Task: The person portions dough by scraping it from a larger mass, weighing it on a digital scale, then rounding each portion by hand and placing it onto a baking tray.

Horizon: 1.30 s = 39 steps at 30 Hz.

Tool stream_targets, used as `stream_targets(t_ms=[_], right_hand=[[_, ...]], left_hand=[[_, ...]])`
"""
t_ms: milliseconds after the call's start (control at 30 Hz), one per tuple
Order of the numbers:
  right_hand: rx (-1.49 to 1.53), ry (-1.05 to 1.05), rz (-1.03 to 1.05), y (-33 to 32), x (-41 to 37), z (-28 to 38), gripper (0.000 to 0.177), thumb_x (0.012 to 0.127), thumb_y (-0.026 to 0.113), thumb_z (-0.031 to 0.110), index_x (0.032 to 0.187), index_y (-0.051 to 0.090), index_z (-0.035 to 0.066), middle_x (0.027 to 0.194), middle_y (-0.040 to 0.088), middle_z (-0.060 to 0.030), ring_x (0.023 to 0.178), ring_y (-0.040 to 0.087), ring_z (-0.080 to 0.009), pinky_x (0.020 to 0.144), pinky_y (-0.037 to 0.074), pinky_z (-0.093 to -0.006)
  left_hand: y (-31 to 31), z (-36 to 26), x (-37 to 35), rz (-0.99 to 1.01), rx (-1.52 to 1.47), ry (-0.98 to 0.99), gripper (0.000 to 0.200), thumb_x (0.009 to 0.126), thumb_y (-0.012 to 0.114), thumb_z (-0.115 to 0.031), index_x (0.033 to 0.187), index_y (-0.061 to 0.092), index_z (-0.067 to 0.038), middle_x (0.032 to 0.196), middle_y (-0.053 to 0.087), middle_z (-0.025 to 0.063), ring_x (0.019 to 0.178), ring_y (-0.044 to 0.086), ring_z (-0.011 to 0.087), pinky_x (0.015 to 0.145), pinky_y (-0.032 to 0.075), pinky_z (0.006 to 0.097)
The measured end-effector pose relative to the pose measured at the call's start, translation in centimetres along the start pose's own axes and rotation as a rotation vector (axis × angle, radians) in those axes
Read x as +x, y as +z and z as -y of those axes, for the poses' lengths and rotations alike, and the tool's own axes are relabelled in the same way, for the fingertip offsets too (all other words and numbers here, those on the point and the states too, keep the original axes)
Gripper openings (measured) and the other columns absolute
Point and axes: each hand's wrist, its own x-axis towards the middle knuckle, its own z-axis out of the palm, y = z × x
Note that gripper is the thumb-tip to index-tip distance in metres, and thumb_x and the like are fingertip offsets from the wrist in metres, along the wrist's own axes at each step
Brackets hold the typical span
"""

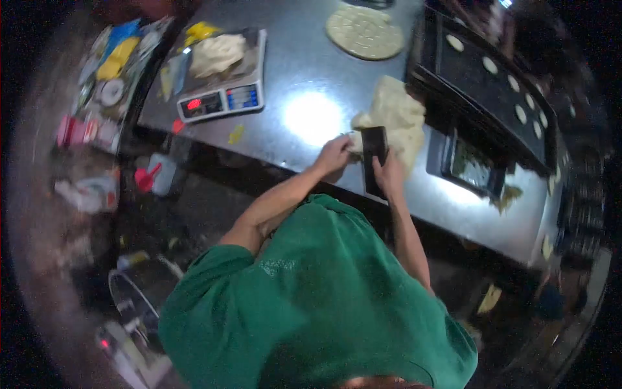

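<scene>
— So, where to find the dough (403,107)?
— On the table (291,71), in one soft, uneven lump, just beyond the left grip (334,155) and right grip (389,174). Mostly beyond and right of the dark bar (373,146), partly hidden behind it.
— How near to the right grip?
— Just beside the fingers, along their far and right side; too blurred to tell any touching there.
— And closed how far?
— Closed round the near part of the bar, thumb against its face. Upright or tilted, cannot tell.
— Now, for the left grip?
— Just left of the bar, fingers bent and drawn together, tips at a small pale end of dough past the bar's left edge. Cannot tell whether pinching or only touching.
— Anything farther off?
— Well to the left, a scale (220,102) with another lump (219,54) on top and a red display (194,104), too blurred to read. Near the table's far side, a flat disc (364,32) scored with lines.
— And to the right?
— Close by the dough, a dark pan (477,186); beyond that, a large black tray (466,72) with small pale rounds (490,65) spaced apart on it.
</scene>
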Motion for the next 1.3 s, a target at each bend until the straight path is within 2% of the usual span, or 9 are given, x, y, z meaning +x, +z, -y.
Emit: stream_targets(t_ms=[233, 400, 533, 633, 867, 933, 1000, 1133, 1300], right_hand=[[-0.253, -0.087, 0.268, 6.6, 6.3, 0.7, 0.054, 0.088, 0.067, 0.026, 0.131, 0.049, -0.002, 0.097, 0.069, -0.0287, 0.090, 0.067, -0.0460, 0.079, 0.052, -0.0531], [0.085, -0.131, 0.211, 9.1, 10.5, -2.0, 0.052, 0.088, 0.070, 0.029, 0.125, 0.057, -0.004, 0.108, 0.068, -0.0293, 0.102, 0.065, -0.0448, 0.089, 0.050, -0.0478], [0.123, -0.012, 0.176, 9.6, 9.9, -1.8, 0.053, 0.087, 0.074, 0.029, 0.124, 0.059, -0.005, 0.119, 0.066, -0.0268, 0.111, 0.063, -0.0408, 0.098, 0.047, -0.0441], [0.206, -0.010, 0.157, 9.0, 9.7, 0.0, 0.054, 0.087, 0.074, 0.027, 0.126, 0.057, -0.008, 0.117, 0.066, -0.0268, 0.108, 0.063, -0.0417, 0.098, 0.047, -0.0432], [0.172, 0.104, 0.114, 9.6, 10.2, 1.6, 0.051, 0.089, 0.074, 0.023, 0.127, 0.057, -0.007, 0.115, 0.068, -0.0236, 0.106, 0.064, -0.0355, 0.097, 0.047, -0.0415], [0.267, 0.161, 0.125, 9.7, 10.2, 0.9, 0.051, 0.088, 0.074, 0.023, 0.127, 0.057, -0.006, 0.115, 0.068, -0.0218, 0.106, 0.064, -0.0329, 0.097, 0.048, -0.0407], [0.256, 0.179, 0.126, 10.0, 10.3, 0.2, 0.051, 0.088, 0.074, 0.023, 0.127, 0.057, -0.007, 0.114, 0.068, -0.0210, 0.105, 0.064, -0.0312, 0.096, 0.048, -0.0400], [0.308, 0.161, 0.059, 10.7, 9.5, -0.7, 0.050, 0.089, 0.074, 0.022, 0.127, 0.057, -0.006, 0.112, 0.068, -0.0190, 0.103, 0.064, -0.0275, 0.095, 0.049, -0.0382], [0.496, 0.306, -0.120, 9.0, 4.3, 4.3, 0.043, 0.090, 0.074, 0.019, 0.123, 0.058, -0.004, 0.110, 0.069, -0.0132, 0.097, 0.063, -0.0207, 0.089, 0.050, -0.0357]], left_hand=[[-1.8, -1.1, -2.4, -0.129, -0.002, -0.139, 0.021, 0.087, 0.067, -0.023, 0.098, 0.061, -0.005, 0.094, 0.064, 0.0168, 0.089, 0.063, 0.0371, 0.079, 0.049, 0.0452], [-6.7, 0.7, -4.0, -0.291, 0.101, 0.067, 0.027, 0.091, 0.069, -0.028, 0.096, 0.057, -0.004, 0.095, 0.060, 0.0150, 0.082, 0.062, 0.0300, 0.073, 0.050, 0.0413], [-15.0, 0.0, -6.2, -0.417, -0.569, -0.552, 0.028, 0.092, 0.068, -0.026, 0.105, 0.053, -0.007, 0.100, 0.059, 0.0123, 0.086, 0.063, 0.0226, 0.075, 0.054, 0.0342], [-20.6, 1.7, -6.6, -0.680, -1.019, -0.644, 0.025, 0.098, 0.060, -0.022, 0.118, 0.048, -0.012, 0.099, 0.062, 0.0110, 0.075, 0.064, 0.0200, 0.063, 0.057, 0.0339], [-35.8, 1.6, 3.3, -0.829, -0.797, -0.339, 0.040, 0.095, 0.067, -0.031, 0.120, 0.047, -0.007, 0.097, 0.064, 0.0107, 0.080, 0.064, 0.0200, 0.067, 0.055, 0.0345], [-39.2, 2.9, 7.8, -0.957, -0.109, -0.131, 0.042, 0.094, 0.067, -0.030, 0.121, 0.047, -0.005, 0.097, 0.062, 0.0147, 0.093, 0.063, 0.0281, 0.082, 0.053, 0.0423], [-42.0, 4.9, 11.6, -0.835, -0.014, -0.001, 0.059, 0.096, 0.063, -0.036, 0.143, 0.040, -0.007, 0.120, 0.060, 0.0200, 0.115, 0.058, 0.0318, 0.101, 0.045, 0.0482], [-43.7, 12.0, 17.6, -0.544, 0.840, -0.121, 0.052, 0.096, 0.058, -0.034, 0.142, 0.045, -0.013, 0.127, 0.062, 0.0231, 0.129, 0.050, 0.0426, 0.108, 0.028, 0.0653], [-42.9, 12.8, 18.1, -0.679, 0.762, -0.080, 0.072, 0.092, 0.061, -0.047, 0.148, 0.037, -0.009, 0.150, 0.037, 0.0268, 0.139, 0.034, 0.0469, 0.116, 0.023, 0.0599]])
